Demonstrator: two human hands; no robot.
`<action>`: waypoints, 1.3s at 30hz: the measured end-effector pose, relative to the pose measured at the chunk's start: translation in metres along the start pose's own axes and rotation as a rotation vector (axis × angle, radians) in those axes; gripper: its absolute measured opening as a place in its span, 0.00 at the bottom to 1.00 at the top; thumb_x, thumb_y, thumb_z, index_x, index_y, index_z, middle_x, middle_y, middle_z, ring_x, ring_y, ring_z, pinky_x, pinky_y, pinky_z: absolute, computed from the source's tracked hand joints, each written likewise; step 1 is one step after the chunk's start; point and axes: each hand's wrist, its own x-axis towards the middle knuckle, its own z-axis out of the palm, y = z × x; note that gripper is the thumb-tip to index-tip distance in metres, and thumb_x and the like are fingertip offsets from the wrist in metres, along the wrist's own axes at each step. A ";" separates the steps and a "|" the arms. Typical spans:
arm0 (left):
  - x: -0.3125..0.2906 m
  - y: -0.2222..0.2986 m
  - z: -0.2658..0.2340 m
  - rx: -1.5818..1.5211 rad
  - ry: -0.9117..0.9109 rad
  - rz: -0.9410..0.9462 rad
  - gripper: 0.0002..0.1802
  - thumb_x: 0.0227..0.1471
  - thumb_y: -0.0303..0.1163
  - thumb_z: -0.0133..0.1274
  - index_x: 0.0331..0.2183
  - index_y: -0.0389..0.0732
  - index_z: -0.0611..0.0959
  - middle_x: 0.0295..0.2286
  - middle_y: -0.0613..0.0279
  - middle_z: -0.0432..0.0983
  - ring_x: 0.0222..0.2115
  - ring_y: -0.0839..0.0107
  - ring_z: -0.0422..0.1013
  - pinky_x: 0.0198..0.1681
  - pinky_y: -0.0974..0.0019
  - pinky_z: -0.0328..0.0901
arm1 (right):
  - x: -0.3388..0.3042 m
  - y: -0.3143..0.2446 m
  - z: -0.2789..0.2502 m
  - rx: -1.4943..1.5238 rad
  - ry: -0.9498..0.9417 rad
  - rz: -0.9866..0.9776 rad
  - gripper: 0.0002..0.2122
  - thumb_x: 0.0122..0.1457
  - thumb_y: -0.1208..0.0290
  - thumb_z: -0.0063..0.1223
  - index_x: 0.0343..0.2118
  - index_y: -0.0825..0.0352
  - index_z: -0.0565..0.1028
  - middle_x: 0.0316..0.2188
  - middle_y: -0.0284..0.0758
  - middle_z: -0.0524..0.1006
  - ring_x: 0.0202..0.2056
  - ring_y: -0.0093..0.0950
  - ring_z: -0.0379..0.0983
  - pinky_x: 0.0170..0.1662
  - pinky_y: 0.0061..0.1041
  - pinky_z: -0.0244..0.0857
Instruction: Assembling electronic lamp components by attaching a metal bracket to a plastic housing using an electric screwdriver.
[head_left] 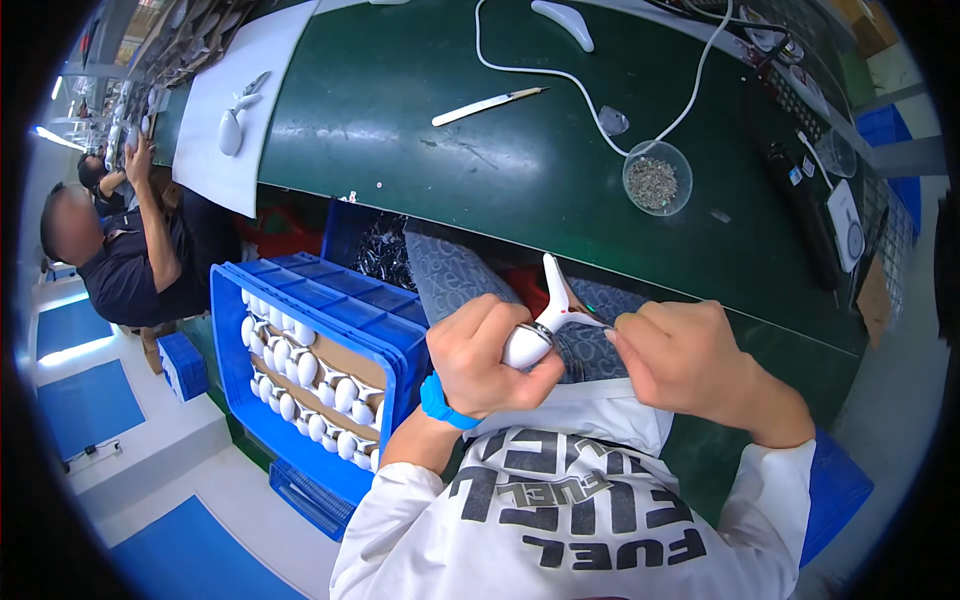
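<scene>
In my left hand [490, 360] is a white Y-shaped handheld device [558, 305] with a rounded egg-like end and a shiny band round its neck. The fingers wrap about the rounded end, and its two prongs point away from me. One prong has a glossy inner face with small red and green marks. My right hand [680, 355] is closed, its thumb and finger pressed together at the tip of the right prong. Whether they grip the prong itself or something small there, I cannot make out. A blue band circles my left wrist.
At left, a blue crate [405, 350] holds rows of similar white devices on cardboard. On the green table [380, 110] lie a white-handled blade [475, 107], a white cable [535, 70], a curved white part [565, 22] and a clear bowl [686, 185] of small bits. Another person [150, 240] sits further left.
</scene>
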 end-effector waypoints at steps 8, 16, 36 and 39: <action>0.004 0.004 -0.007 -0.055 -0.040 -0.124 0.11 0.22 0.28 0.60 0.19 0.39 0.79 0.15 0.59 0.69 0.15 0.61 0.68 0.18 0.66 0.63 | 0.003 0.001 0.020 -0.090 0.007 -0.107 0.05 0.39 0.77 0.54 0.21 0.66 0.70 0.15 0.30 0.64 0.15 0.26 0.66 0.16 0.23 0.58; 0.001 0.010 -0.005 -0.087 -0.020 -0.291 0.12 0.25 0.27 0.63 0.21 0.38 0.81 0.18 0.58 0.74 0.16 0.65 0.72 0.20 0.68 0.66 | 0.010 -0.011 0.040 -0.605 0.036 -0.249 0.11 0.36 0.74 0.51 0.24 0.76 0.73 0.17 0.35 0.66 0.15 0.21 0.61 0.13 0.18 0.53; -0.008 -0.015 0.017 -0.958 -0.194 -0.579 0.18 0.46 0.23 0.61 0.41 0.34 0.74 0.33 0.67 0.75 0.33 0.82 0.69 0.38 0.75 0.65 | -0.022 0.045 0.008 0.155 0.570 0.708 0.11 0.54 0.75 0.62 0.37 0.68 0.72 0.12 0.29 0.70 0.15 0.13 0.64 0.19 0.17 0.54; -0.002 -0.002 0.022 -0.863 -0.292 -0.513 0.14 0.45 0.25 0.62 0.35 0.36 0.77 0.29 0.67 0.73 0.29 0.82 0.67 0.32 0.75 0.63 | -0.014 0.013 0.020 0.762 0.263 0.545 0.10 0.54 0.72 0.61 0.38 0.68 0.75 0.22 0.30 0.75 0.20 0.14 0.69 0.23 0.15 0.61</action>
